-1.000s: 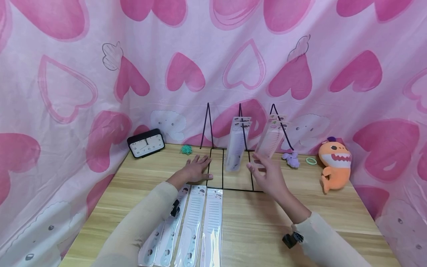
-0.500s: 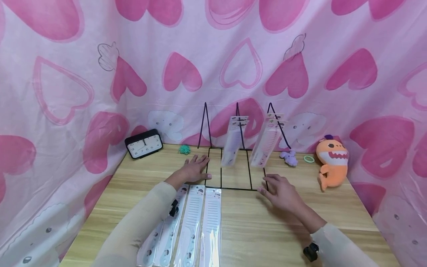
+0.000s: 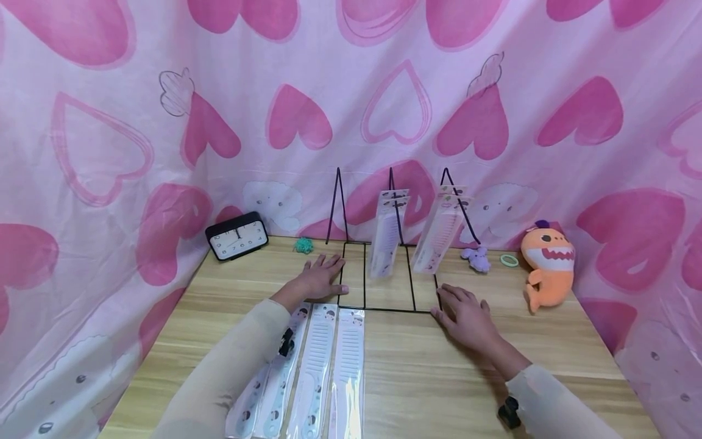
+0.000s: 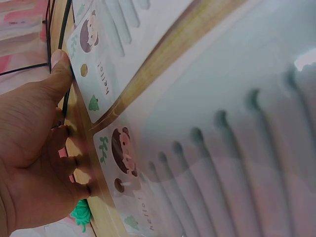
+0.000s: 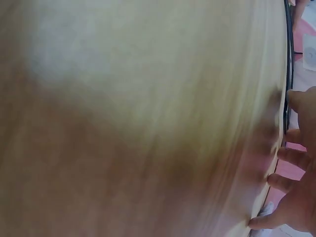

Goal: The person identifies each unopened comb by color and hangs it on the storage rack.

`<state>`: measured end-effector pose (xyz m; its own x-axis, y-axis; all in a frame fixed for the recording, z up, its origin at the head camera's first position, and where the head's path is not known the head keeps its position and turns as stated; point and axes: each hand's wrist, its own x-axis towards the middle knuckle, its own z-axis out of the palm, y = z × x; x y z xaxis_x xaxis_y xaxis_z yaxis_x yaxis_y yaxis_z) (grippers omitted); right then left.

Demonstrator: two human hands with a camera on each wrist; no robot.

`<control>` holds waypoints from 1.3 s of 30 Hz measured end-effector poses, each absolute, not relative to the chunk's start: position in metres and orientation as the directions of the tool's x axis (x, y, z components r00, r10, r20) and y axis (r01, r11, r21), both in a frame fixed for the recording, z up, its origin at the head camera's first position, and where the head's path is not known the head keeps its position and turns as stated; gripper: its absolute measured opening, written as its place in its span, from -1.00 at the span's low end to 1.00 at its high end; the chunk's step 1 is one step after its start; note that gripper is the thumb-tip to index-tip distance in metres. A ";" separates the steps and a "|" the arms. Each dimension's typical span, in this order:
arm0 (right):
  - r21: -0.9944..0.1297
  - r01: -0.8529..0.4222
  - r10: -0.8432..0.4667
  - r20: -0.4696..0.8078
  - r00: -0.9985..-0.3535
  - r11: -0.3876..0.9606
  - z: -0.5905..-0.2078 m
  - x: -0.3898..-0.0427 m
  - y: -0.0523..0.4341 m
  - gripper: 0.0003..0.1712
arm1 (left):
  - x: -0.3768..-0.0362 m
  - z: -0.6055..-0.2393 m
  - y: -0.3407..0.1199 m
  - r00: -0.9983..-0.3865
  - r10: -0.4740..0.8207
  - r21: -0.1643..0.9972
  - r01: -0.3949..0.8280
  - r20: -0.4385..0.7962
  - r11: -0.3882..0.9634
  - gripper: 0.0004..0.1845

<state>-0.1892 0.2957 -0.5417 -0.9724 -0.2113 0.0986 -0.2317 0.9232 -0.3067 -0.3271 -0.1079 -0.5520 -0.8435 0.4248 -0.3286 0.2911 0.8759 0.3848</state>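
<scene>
A black wire rack (image 3: 384, 310) stands on the table with three upright prongs at its back. Packaged combs (image 3: 387, 235) hang from the middle prong, and more packaged combs (image 3: 439, 235) from the right one. My left hand (image 3: 315, 281) rests at the rack's left side, fingers spread and thumb against the frame; the left wrist view shows the hand (image 4: 37, 148) beside the comb packs' top ends. My right hand (image 3: 467, 318) touches the rack's front right corner with its fingertips, holding nothing. Several packaged combs (image 3: 348, 347) lie in a row in front of the rack.
A black alarm clock (image 3: 237, 236) and a green tangled bit (image 3: 303, 245) are at the back left. To the right sit a small purple toy (image 3: 477, 259), a pale green ring (image 3: 509, 260) and an orange plush shark (image 3: 548, 268). A pink heart-print curtain (image 3: 301, 116) closes off the back.
My right hand has come away from the right hanging combs, down and to the right, onto the rack's front right corner. The middle hanging packs have swung slightly. My left hand has stayed put.
</scene>
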 end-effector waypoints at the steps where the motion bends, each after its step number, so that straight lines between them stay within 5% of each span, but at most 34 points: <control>1: -0.302 -0.239 -0.217 0.105 -0.970 0.923 -0.543 -0.189 0.296 -0.30 | -0.327 -0.552 -0.108 -0.843 0.425 0.386 0.291 -0.329 0.875 0.04; 17: -0.306 -0.319 -0.278 0.171 -0.945 0.897 -0.546 -0.195 0.293 -0.39 | -0.320 -0.547 -0.110 -0.844 0.451 0.399 0.322 -0.289 0.858 0.08; 39: -0.354 -0.360 -0.338 0.125 -0.933 0.863 -0.542 -0.220 0.313 -0.20 | -0.302 -0.518 -0.106 -0.842 0.446 0.347 0.338 -0.304 0.875 -0.02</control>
